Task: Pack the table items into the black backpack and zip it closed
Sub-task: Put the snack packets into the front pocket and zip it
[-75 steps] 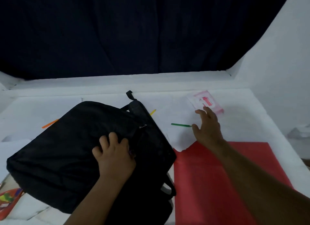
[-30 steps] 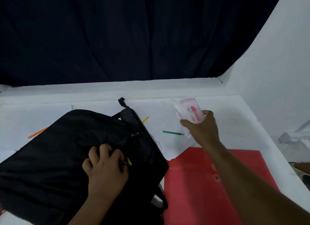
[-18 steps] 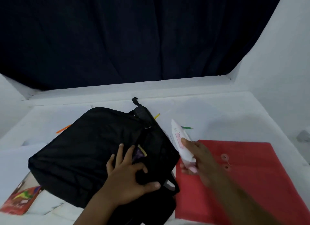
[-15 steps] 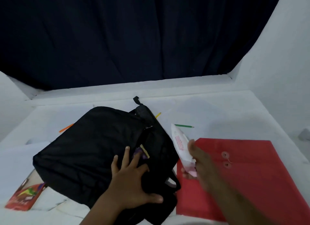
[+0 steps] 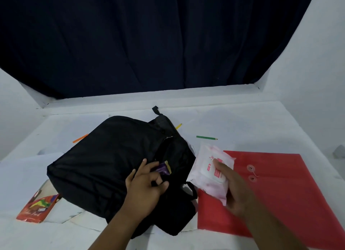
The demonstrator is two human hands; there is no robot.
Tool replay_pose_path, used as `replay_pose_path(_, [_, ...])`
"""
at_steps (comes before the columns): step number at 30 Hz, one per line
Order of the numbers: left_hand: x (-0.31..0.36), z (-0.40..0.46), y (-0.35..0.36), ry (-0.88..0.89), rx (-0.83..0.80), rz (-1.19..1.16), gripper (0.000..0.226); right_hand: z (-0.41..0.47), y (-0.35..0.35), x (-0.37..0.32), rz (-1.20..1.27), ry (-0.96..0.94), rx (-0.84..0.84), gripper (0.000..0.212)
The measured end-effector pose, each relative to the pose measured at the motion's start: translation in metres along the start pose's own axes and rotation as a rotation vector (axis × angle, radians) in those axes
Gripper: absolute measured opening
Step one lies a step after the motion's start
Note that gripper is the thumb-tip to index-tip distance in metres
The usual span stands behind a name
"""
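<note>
Right hand grips the soft pink-and-white wipes pack at frame centre-right; likely light, squashy. Left hand, fingers loosely curled, holds open the limp black fabric backpack.

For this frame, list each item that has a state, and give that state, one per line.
black backpack: lying flat on the table, zip opening held apart
left hand: holding the opening's edge
purple wrapper: sticking out of the opening
right hand: gripping the tissue pack
tissue pack: lifted, beside the opening, not yet inside
red envelope: flat on the table, unpacked
green pencil: loose on the table
orange pencil: loose on the table
yellow pencil: partly hidden behind the backpack
red booklet: flat on the table
</note>
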State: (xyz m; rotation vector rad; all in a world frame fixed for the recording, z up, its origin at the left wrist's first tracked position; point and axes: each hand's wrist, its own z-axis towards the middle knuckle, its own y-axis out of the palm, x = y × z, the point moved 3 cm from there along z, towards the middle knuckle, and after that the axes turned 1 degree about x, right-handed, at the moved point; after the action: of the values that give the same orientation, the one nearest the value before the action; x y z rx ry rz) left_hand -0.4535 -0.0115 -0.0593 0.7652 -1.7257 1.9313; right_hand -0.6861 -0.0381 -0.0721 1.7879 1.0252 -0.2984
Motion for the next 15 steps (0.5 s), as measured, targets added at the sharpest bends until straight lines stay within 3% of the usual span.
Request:
replay_pose_path(5, [0.006,-0.003,-0.027,-0.129,0.116,-0.413,0.041,-0.005,0.006,-0.002,-0.059,-0.029,-0.028,0.045])
replay_pose_path(9, [0.011,-0.003,-0.045,-0.045,0.151,-0.217,0.037,-0.006,0.017,-0.003,-0.091,-0.031,-0.072,0.044])
replay_pose_path(15, [0.001,0.0,-0.026,0.013,0.058,-0.094,0.045,-0.004,0.025,-0.004,-0.138,-0.076,-0.051,0.045])
